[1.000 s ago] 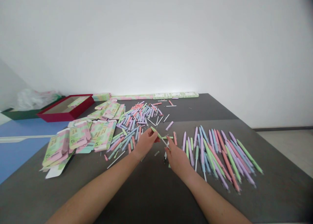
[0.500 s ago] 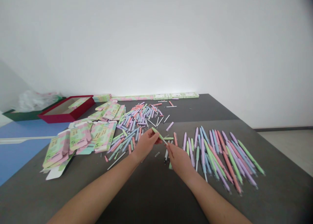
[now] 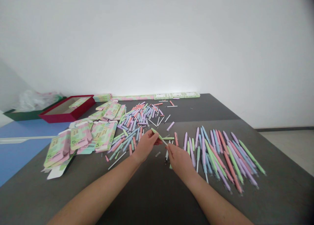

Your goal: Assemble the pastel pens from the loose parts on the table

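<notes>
My left hand point(image 3: 146, 145) grips a pastel green pen point(image 3: 159, 137) near its upper end. The pen's thin white tip end reaches my right hand point(image 3: 178, 159), whose fingertips pinch it. Under and beyond my hands lies a loose heap of pastel pen parts point(image 3: 139, 117) in pink, blue, purple and green. To the right of my right hand, several whole-looking pens point(image 3: 220, 159) lie side by side in a fanned row.
Flat printed green-and-pink pen boxes point(image 3: 104, 136) lie on the dark grey table point(image 3: 152, 198) at left. A red box tray point(image 3: 66, 109) and a plastic bag point(image 3: 36, 100) sit beyond them. More boxes point(image 3: 176, 95) line the far edge against the white wall.
My hands and the green pen have stayed almost in place, with the fingertips of my right hand still at its tip. The view has shifted only slightly.
</notes>
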`<action>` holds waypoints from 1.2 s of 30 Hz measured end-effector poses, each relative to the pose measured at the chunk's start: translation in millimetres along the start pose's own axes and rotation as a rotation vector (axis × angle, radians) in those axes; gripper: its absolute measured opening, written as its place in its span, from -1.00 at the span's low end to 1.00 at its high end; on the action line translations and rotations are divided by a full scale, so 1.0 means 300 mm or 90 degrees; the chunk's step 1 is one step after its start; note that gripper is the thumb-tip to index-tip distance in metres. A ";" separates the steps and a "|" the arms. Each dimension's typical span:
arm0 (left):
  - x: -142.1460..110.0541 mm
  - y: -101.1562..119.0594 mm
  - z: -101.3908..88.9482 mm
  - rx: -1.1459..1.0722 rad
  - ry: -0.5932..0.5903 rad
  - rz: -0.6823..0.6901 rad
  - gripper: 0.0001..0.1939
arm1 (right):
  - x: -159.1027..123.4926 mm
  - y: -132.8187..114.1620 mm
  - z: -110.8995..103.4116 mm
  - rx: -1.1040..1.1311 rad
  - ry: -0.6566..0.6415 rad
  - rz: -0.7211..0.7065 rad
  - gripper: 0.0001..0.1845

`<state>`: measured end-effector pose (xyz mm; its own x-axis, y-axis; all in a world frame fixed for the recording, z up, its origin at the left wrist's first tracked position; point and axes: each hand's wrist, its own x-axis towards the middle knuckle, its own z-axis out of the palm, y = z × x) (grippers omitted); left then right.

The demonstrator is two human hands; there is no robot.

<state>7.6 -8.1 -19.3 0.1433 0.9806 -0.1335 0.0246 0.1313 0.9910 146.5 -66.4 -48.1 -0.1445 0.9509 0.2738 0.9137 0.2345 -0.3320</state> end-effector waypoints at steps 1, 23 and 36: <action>-0.001 -0.003 0.002 -0.010 0.003 -0.012 -0.84 | 0.000 0.000 0.000 -0.003 0.000 0.001 -0.70; -0.045 0.012 0.024 -0.047 -0.106 -0.026 -0.83 | 0.010 0.006 -0.019 0.192 -0.032 0.071 -0.75; -0.089 -0.001 0.033 0.088 -0.173 0.117 -0.83 | -0.021 0.005 -0.007 0.307 -0.008 0.006 -0.29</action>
<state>13.6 -35.8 -16.0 0.4157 0.9089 0.0323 0.1049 -0.0832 0.9910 149.6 -72.5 -48.6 -0.1444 0.9551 0.2588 0.6356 0.2900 -0.7155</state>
